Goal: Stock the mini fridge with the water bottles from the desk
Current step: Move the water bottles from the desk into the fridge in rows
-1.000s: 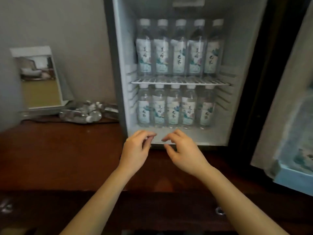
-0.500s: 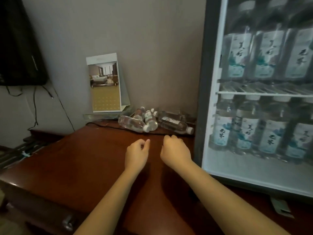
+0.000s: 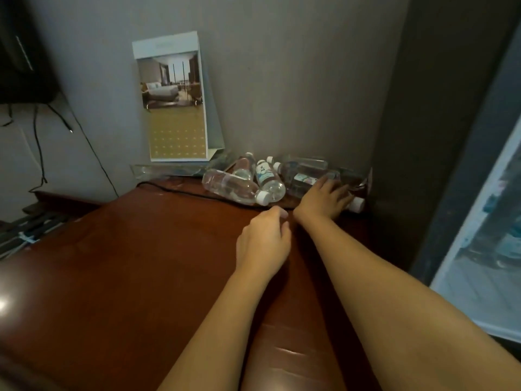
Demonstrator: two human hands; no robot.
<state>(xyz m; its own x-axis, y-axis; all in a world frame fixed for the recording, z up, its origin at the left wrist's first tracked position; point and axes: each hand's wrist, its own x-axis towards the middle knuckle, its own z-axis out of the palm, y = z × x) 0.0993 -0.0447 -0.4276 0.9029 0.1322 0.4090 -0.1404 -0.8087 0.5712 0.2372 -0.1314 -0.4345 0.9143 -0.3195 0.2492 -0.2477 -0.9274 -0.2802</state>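
Bottle labels are blurred, so no writing can be read. The right hand is spread over a bottle beside the fridge wall, though whether it is gripped cannot be told. The left hand is held loosely curled, empty, above the desk.

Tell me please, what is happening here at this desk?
A person is collecting water bottles to stock the mini fridge. The right hand lies on one bottle in the pile of bottles against the wall at the back of the desk, beside the fridge. Whether its grip has closed is unclear. The left hand hovers over the desk, fingers loosely curled, holding nothing. No bottle is lifted yet.
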